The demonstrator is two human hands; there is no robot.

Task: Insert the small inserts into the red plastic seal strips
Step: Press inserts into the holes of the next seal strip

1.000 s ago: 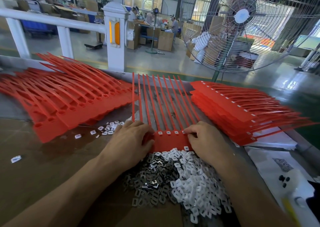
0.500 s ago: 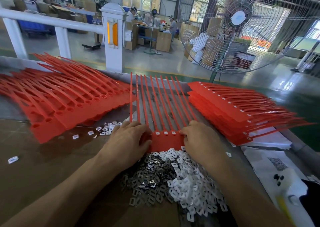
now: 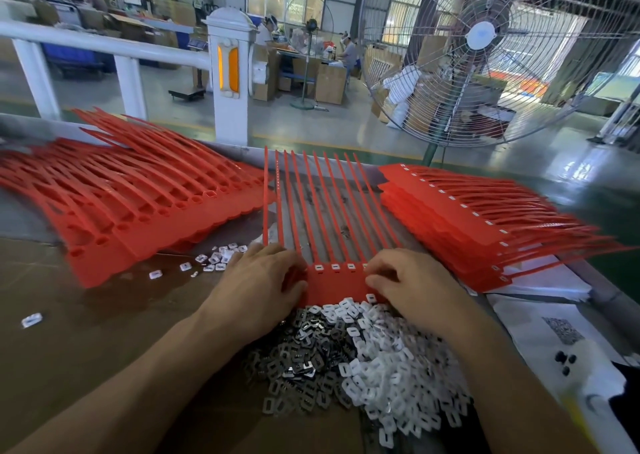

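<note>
Four white inserts (image 3: pixel 343 266) showed seated in the comb of red strips (image 3: pixel 332 280) lying on the surface (image 3: pixel 86 332) between both hands. The left hand (image 3: pixel 258 287) pressed flat on it, fingers together; the right hand (image 3: pixel 412 283) curled its fingers at the comb's edge, pinch unclear. A stack at left (image 3: pixel 138 218) looked unfilled.

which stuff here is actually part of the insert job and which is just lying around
In the job: left hand, right hand, seal strip sheet, insert heap, unfilled stack, filled stack.
Lying about: fan, papers, stray insert.
</note>
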